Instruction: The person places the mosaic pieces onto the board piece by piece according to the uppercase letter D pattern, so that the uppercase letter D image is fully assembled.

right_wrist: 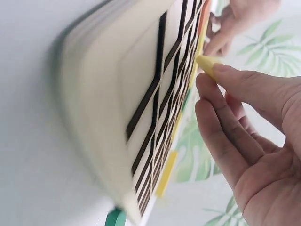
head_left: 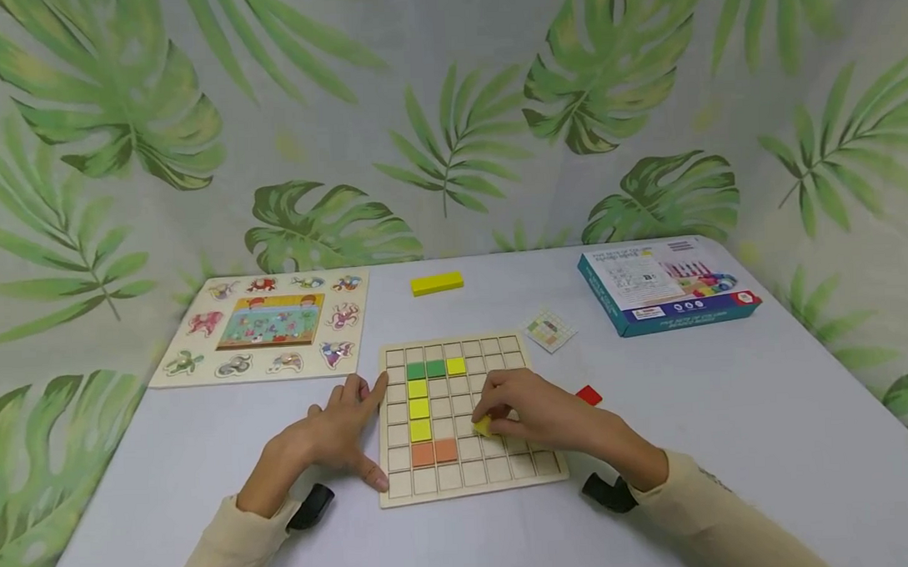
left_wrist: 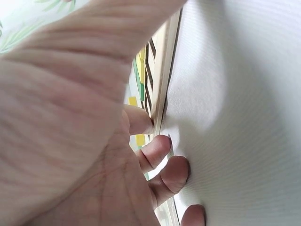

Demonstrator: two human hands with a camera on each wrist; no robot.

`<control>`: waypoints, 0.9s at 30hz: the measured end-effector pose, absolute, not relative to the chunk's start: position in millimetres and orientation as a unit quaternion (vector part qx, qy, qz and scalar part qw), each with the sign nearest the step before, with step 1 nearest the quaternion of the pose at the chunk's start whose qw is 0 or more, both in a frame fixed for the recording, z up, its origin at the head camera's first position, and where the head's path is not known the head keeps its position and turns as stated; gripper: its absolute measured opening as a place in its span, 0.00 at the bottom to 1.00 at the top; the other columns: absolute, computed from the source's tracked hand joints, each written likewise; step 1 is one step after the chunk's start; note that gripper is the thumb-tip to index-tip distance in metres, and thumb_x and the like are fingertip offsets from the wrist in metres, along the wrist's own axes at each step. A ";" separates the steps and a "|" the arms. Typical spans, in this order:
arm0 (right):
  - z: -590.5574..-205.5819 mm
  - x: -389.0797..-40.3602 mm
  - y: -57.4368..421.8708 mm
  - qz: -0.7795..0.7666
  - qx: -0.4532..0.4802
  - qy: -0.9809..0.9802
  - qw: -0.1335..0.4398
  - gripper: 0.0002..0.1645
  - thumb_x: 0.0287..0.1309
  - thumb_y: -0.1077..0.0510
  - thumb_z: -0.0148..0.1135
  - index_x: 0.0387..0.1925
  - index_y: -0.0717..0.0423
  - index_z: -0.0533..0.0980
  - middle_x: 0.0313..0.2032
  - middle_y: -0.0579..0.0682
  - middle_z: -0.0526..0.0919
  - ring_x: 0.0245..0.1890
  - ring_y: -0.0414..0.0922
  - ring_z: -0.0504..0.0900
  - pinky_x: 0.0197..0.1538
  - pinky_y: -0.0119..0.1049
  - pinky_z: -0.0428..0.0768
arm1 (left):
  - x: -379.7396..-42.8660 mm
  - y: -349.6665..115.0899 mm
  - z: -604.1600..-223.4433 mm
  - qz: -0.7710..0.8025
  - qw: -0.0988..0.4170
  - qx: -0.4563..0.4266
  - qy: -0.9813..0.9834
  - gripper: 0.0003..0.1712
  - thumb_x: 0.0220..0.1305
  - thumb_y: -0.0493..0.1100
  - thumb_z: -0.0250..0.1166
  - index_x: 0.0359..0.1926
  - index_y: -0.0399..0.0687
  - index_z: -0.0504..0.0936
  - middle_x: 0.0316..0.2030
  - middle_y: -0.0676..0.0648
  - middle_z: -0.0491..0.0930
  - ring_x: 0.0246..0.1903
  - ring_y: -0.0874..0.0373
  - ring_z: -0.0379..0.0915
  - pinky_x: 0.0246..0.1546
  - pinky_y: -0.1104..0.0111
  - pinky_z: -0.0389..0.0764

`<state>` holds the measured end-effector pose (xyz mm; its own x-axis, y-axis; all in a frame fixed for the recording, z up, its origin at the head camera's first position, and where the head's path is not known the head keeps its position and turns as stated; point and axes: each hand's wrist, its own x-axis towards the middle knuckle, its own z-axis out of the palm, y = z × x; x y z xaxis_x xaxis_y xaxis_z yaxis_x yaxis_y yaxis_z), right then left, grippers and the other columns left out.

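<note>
A wooden grid board [head_left: 471, 473] lies on the white table, with green tiles [head_left: 426, 369], yellow tiles [head_left: 419, 409] and orange tiles [head_left: 434, 453] in some of its squares. My left hand [head_left: 334, 436] touches the board's left edge with thumb and forefinger spread along it; the left wrist view shows the other fingers [left_wrist: 173, 175] loosely bent beside that edge. Over the right half of the grid, my right hand [head_left: 537, 407] pinches a yellow tile [right_wrist: 207, 65] between thumb and forefinger. In the right wrist view this tile is tilted, one corner pointing toward the board.
Behind the board lies a yellow bar [head_left: 436, 283]. A small pattern card [head_left: 551, 330] and a red tile [head_left: 589, 395] are to its right, partly near my right forearm. A sea-animal peg puzzle [head_left: 334, 275] lies back left, a teal-sided box [head_left: 672, 286] back right. A leaf-print cloth hangs behind.
</note>
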<state>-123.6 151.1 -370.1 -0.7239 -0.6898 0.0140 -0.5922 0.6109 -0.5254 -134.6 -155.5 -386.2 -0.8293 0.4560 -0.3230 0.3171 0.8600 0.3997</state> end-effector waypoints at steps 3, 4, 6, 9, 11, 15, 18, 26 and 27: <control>-371.8 -123.5 142.4 -0.262 -0.350 0.893 0.107 0.10 0.59 0.63 0.70 0.42 0.50 0.88 0.38 0.40 0.78 0.36 0.32 0.77 0.46 0.30 0.79 | -134.2 -155.9 -384.9 0.169 0.209 0.205 0.941 0.85 0.26 0.66 0.84 0.80 0.44 0.44 0.59 0.42 0.58 0.54 0.48 0.55 0.37 0.59 0.58; -372.5 -123.4 140.2 -0.265 -0.353 0.891 0.110 0.10 0.58 0.64 0.70 0.42 0.51 0.88 0.38 0.41 0.78 0.35 0.32 0.77 0.45 0.30 0.79 | -134.1 -156.1 -384.9 0.169 0.209 0.205 0.941 0.85 0.26 0.66 0.84 0.80 0.44 0.44 0.59 0.42 0.58 0.55 0.48 0.55 0.38 0.59 0.58; -374.8 -123.2 136.6 -0.270 -0.361 0.885 0.117 0.11 0.57 0.66 0.70 0.41 0.53 0.88 0.38 0.42 0.78 0.34 0.32 0.77 0.43 0.29 0.78 | -134.4 -156.2 -385.4 0.171 0.209 0.206 0.941 0.85 0.26 0.66 0.84 0.80 0.44 0.44 0.59 0.42 0.57 0.55 0.48 0.55 0.38 0.59 0.58; -378.2 -123.3 133.2 -0.273 -0.373 0.878 0.124 0.11 0.55 0.67 0.71 0.41 0.56 0.87 0.37 0.43 0.78 0.32 0.31 0.76 0.40 0.27 0.78 | -135.7 -156.6 -387.1 0.168 0.209 0.208 0.941 0.85 0.26 0.67 0.84 0.80 0.44 0.44 0.60 0.41 0.57 0.56 0.48 0.55 0.38 0.59 0.57; -380.0 -122.9 131.5 -0.268 -0.376 0.878 0.127 0.10 0.55 0.65 0.72 0.40 0.57 0.87 0.37 0.43 0.79 0.32 0.32 0.76 0.39 0.26 0.77 | -136.6 -156.9 -387.8 0.165 0.209 0.208 0.941 0.85 0.26 0.67 0.83 0.80 0.44 0.44 0.60 0.41 0.57 0.56 0.48 0.55 0.38 0.59 0.58; -381.7 -121.0 129.6 -0.243 -0.377 0.886 0.116 0.09 0.55 0.61 0.73 0.40 0.55 0.88 0.36 0.43 0.80 0.32 0.35 0.75 0.39 0.27 0.76 | -137.6 -156.9 -388.7 0.158 0.210 0.208 0.942 0.85 0.26 0.67 0.83 0.80 0.44 0.44 0.59 0.42 0.57 0.56 0.48 0.54 0.38 0.59 0.57; -382.3 -119.3 127.5 -0.219 -0.373 0.895 0.112 0.09 0.56 0.60 0.73 0.40 0.54 0.89 0.36 0.41 0.81 0.34 0.34 0.75 0.41 0.27 0.77 | -137.3 -156.8 -387.8 0.158 0.209 0.207 0.942 0.85 0.26 0.67 0.84 0.80 0.44 0.44 0.58 0.42 0.57 0.55 0.48 0.55 0.38 0.59 0.57; -378.4 -111.1 122.5 -0.141 -0.376 0.910 0.101 0.06 0.57 0.58 0.73 0.38 0.51 0.89 0.35 0.41 0.80 0.35 0.34 0.73 0.40 0.28 0.76 | -135.7 -156.4 -385.8 0.165 0.209 0.208 0.941 0.85 0.26 0.67 0.84 0.80 0.44 0.44 0.58 0.42 0.57 0.54 0.49 0.54 0.37 0.60 0.58; -377.5 -109.8 123.1 -0.133 -0.377 0.911 0.102 0.07 0.57 0.57 0.73 0.39 0.50 0.89 0.36 0.42 0.80 0.35 0.35 0.73 0.40 0.28 0.77 | -135.7 -156.4 -386.1 0.163 0.209 0.208 0.941 0.85 0.26 0.67 0.84 0.80 0.44 0.44 0.59 0.42 0.57 0.54 0.49 0.55 0.38 0.60 0.58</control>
